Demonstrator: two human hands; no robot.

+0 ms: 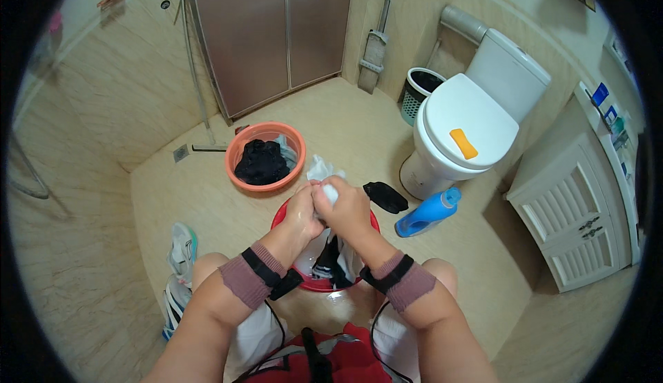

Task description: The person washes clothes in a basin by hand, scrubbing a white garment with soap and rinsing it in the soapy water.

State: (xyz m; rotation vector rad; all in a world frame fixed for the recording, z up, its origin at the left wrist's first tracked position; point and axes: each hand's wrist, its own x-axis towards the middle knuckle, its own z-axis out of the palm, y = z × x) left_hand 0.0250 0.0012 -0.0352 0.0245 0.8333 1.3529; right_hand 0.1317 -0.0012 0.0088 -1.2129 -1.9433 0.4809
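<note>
My left hand (304, 210) and my right hand (343, 205) are close together above a red basin (320, 285). Both are closed on a wet white cloth (322, 169), bunched between them. One end of it sticks out past the fingers at the far side, and a white bit shows in the right fist. Whether the cloth is a sock cannot be made out. Inside the basin lie black and white garments (335, 262) in water, partly hidden by my forearms. A black cloth (385, 197) lies on the floor right of the basin.
An orange basin (230, 176) with dark and grey clothes stands ahead to the left. To the right are a blue detergent bottle (429, 214) and a toilet (449, 117) with an orange waisted object (463, 144) on its lid. Sneakers (181, 252) rest at the left.
</note>
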